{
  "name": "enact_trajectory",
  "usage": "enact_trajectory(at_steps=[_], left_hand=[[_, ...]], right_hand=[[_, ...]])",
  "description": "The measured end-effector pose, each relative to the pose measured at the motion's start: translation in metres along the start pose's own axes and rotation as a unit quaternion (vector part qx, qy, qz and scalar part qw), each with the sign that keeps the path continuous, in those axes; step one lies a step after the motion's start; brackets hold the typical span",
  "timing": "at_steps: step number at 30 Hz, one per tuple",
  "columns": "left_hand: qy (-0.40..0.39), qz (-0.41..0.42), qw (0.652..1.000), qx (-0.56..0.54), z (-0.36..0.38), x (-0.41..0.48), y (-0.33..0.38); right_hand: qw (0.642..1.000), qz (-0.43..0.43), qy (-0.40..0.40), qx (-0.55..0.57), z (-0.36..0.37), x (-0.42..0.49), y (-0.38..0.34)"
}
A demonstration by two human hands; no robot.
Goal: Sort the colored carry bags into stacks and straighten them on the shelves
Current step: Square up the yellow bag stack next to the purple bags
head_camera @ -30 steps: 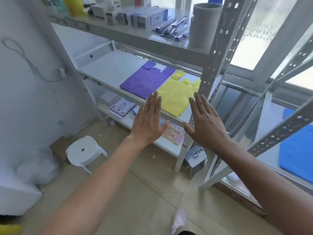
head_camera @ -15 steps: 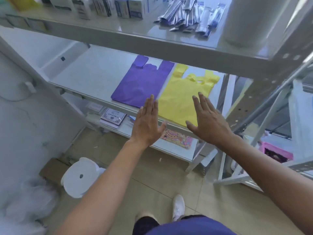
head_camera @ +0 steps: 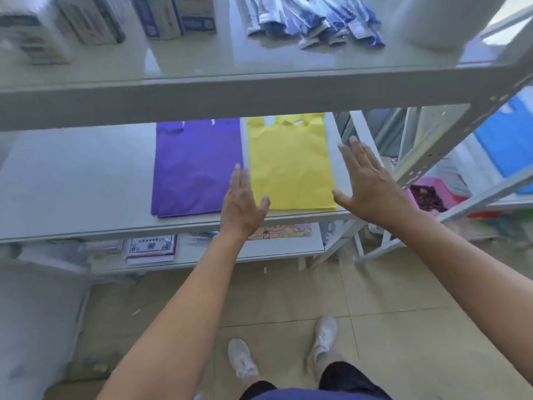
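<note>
A purple carry bag stack (head_camera: 196, 168) and a yellow carry bag stack (head_camera: 288, 166) lie flat side by side on the middle shelf (head_camera: 75, 180), handles toward the back. My left hand (head_camera: 242, 203) stands edge-on along the yellow stack's left side, in the gap between the two colours. My right hand (head_camera: 372, 183) is held flat at the yellow stack's right side, thumb near its front corner. Both hands are empty with fingers extended. A blue bag (head_camera: 507, 140) lies on another rack at the far right.
The upper shelf (head_camera: 230, 90) overhangs the bags and carries boxes (head_camera: 173, 15) and sachets (head_camera: 317, 21). A perforated upright (head_camera: 450, 134) stands right of my right hand. The lower shelf holds papers (head_camera: 151, 248). A pink tray (head_camera: 432, 197) sits beyond the rack. My feet are on tiled floor.
I have stepped closer and the view has turned square to the shelf. Both hands moved forward from in front of the shelf edge and spread apart to flank the yellow stack.
</note>
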State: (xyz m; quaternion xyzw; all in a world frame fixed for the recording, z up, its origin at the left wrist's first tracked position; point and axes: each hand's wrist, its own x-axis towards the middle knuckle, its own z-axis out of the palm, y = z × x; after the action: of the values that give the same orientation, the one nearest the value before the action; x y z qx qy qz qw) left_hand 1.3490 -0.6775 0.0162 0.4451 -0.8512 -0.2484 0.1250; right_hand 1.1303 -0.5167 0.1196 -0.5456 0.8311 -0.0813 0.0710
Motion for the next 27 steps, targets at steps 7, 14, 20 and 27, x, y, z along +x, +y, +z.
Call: enact_trajectory(at_steps=[7,14,20,27], left_hand=[[-0.025,0.041,0.999,-0.004,0.040,0.016,-0.026],[-0.004,0.094,0.995,0.035,0.079,0.051,-0.042],[-0.016,0.081,0.995,0.061,0.088,0.057,-0.049],[0.005,0.076,0.995,0.060,0.091,0.059,-0.047]], right_hand=[[0.996,0.047,-0.079,0.021,0.053,0.034,0.017],[0.989,0.043,-0.138,0.043,0.133,0.070,0.050],[0.991,-0.003,-0.131,0.012,0.150,0.073,0.063],[0.994,-0.017,-0.107,0.033,0.149,0.077,0.076]])
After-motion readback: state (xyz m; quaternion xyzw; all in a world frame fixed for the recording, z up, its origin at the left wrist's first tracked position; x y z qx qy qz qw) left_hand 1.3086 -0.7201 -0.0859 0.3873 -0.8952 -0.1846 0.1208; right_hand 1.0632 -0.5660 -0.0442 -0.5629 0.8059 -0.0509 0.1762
